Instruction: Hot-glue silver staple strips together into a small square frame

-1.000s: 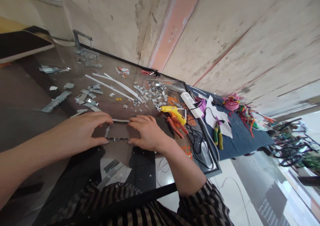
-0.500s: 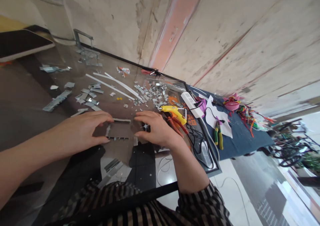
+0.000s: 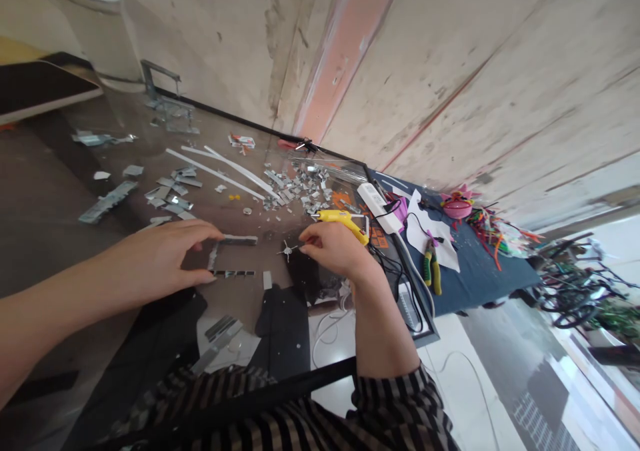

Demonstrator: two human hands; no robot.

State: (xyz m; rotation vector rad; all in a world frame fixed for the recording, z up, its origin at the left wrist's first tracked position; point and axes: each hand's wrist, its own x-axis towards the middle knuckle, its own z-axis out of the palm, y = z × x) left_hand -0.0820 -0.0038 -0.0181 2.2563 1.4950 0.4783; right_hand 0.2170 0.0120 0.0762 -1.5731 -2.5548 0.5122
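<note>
A small three-sided frame of thin grey strips lies on the glass tabletop. My left hand spans its left side, index fingertip at the upper corner and thumb at the lower one. Just right of the frame's open side is a small star-shaped metal piece with thin arms. My right hand is closed in a pinch beside that star; anything between its fingertips is hidden. A short pale strip rests below the star. Behind my right hand is a yellow glue gun.
Silvery scraps and long white strips lie farther back. A white power strip and cables are on the right. Green-handled pliers rest on a blue cloth. A tablet-like device is at far left.
My right hand has drawn slightly right, its spread fingers now closed together, leaving the star-shaped piece in plain sight. My left hand stays at the frame.
</note>
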